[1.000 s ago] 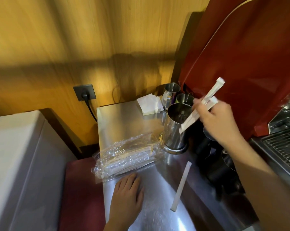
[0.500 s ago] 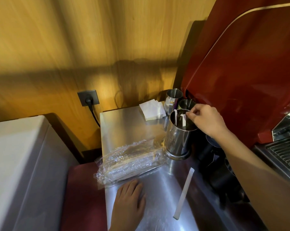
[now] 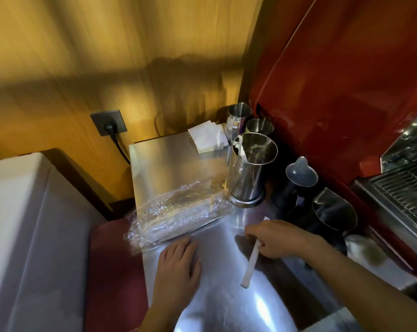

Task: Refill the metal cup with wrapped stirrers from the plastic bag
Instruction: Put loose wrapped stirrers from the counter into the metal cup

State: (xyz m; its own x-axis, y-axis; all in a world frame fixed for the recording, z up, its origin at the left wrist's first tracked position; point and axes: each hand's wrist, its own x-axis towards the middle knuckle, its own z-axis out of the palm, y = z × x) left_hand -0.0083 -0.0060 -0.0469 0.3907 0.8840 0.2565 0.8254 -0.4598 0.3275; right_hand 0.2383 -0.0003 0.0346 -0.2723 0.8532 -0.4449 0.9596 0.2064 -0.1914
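The tall metal cup (image 3: 248, 173) stands on the steel counter (image 3: 169, 164), with white wrapped stirrers (image 3: 239, 149) leaning inside against its left wall. A crumpled clear plastic bag (image 3: 178, 212) holding more stirrers lies to the cup's left and front. My right hand (image 3: 277, 238) is down on the counter in front of the cup, fingers closed on a single white wrapped stirrer (image 3: 250, 267) that lies slanted on the steel. My left hand (image 3: 178, 264) rests flat, palm down, just below the bag, holding nothing.
Two smaller steel pitchers (image 3: 238, 116) and a stack of white napkins (image 3: 207, 137) sit behind the cup. Dark jugs (image 3: 332, 212) stand to the right beside a red coffee machine (image 3: 346, 92). A wall socket (image 3: 108, 123) and a white appliance (image 3: 15, 212) are at left.
My right hand left the cup's rim, where it dropped stirrers, came down toward me and closed on the loose stirrer on the counter. The left hand stayed put.
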